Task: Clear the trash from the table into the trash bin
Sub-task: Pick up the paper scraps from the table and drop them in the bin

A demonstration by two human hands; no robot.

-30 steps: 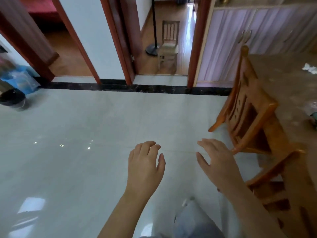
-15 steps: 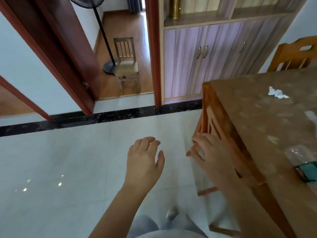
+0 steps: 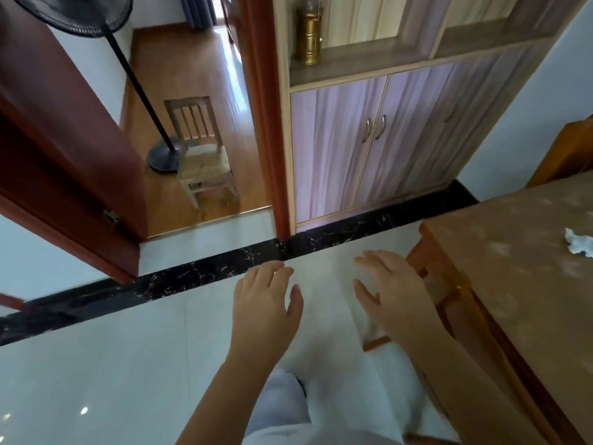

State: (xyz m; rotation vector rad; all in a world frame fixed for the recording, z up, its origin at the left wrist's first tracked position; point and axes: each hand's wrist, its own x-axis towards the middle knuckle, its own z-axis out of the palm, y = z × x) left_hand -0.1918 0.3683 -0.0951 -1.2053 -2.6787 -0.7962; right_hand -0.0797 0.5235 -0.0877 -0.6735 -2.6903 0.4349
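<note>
Plainly, in the head view the left hand (image 3: 266, 303) and right hand (image 3: 394, 290) hover empty over the floor, fingers relaxed and loosely spread. The crumpled tissue (image 3: 579, 244) lies on the table (image 3: 513, 284), well to the right. The right hand would best reach across and pinch it whole.

Your left hand (image 3: 264, 305) is held out ahead of you, palm down, fingers loosely extended and close together, thumb out to the side, holding nothing. Your right hand (image 3: 393, 292) reaches forward beside it, a gap between them, palm down, fingers straight and slightly spread, also empty.
</note>
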